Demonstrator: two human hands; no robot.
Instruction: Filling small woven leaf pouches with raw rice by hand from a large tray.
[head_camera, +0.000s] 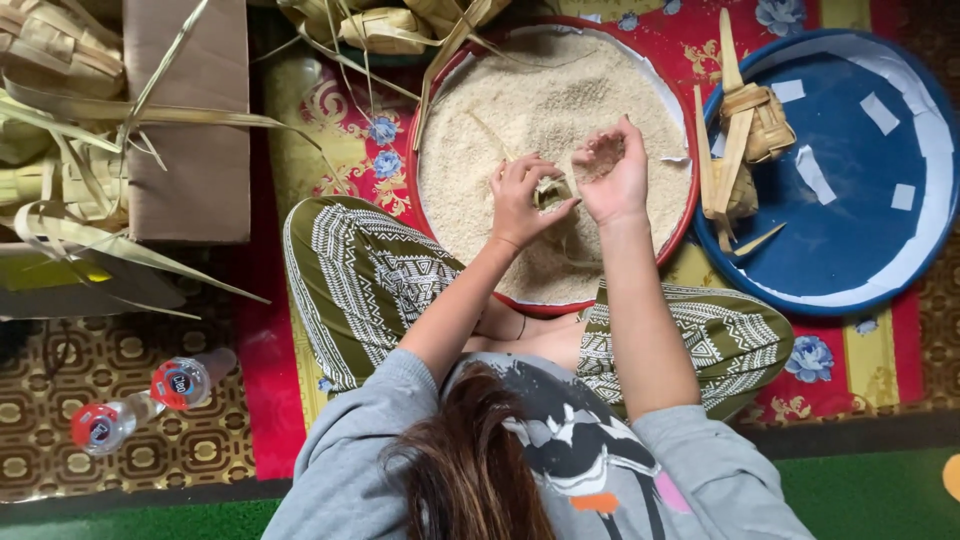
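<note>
- Sitting cross-legged on a patterned floor mat, a person works over a round red-rimmed tray heaped with uncooked rice.
- The left hand is closed around a small woven palm-leaf pouch, pinching it at its edge just above the rice.
- The right hand hovers beside the pouch, fingers curled into a loose cup; grains seem to lie in the palm, though that is hard to tell.
- The pouch looks light and springy, its leaf strips thin and likely to crush, best gripped by its firmer corners.
- Both forearms reach forward over the knees, wrists bent down.
- A blue tray with finished pouches lies to the right; two plastic bottles lie to the left.
</note>
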